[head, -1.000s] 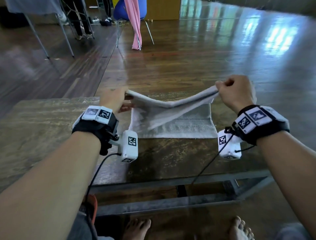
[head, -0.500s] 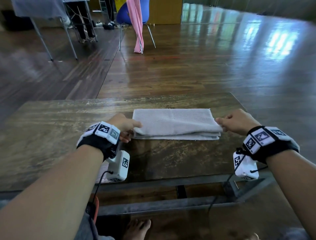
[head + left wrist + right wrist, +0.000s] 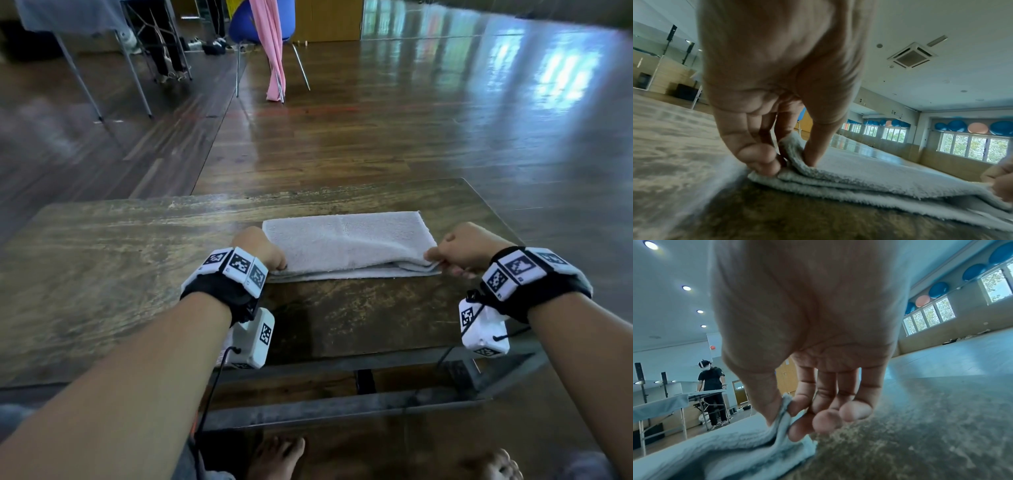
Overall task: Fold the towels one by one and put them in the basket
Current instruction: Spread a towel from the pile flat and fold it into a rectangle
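Note:
A grey towel (image 3: 346, 241) lies folded in layers on the wooden table (image 3: 102, 267), its long side running left to right. My left hand (image 3: 263, 253) pinches the near left corner of the towel (image 3: 869, 177) between thumb and fingers. My right hand (image 3: 455, 250) pinches the near right corner of the towel (image 3: 735, 443) between thumb and index finger, the other fingers loosely curled above the tabletop. No basket shows in any view.
The table's near edge (image 3: 342, 363) has a metal frame under it, and my bare feet (image 3: 277, 455) are below. Across the wooden floor stand a blue chair draped with pink cloth (image 3: 270, 44) and folding tables (image 3: 85, 51). Another person (image 3: 712, 391) stands far off.
A second ago both hands held the towel's far edge raised; they brought it down toward me onto the near edge. The towel now lies folded flat, both hands still gripping the near corners.

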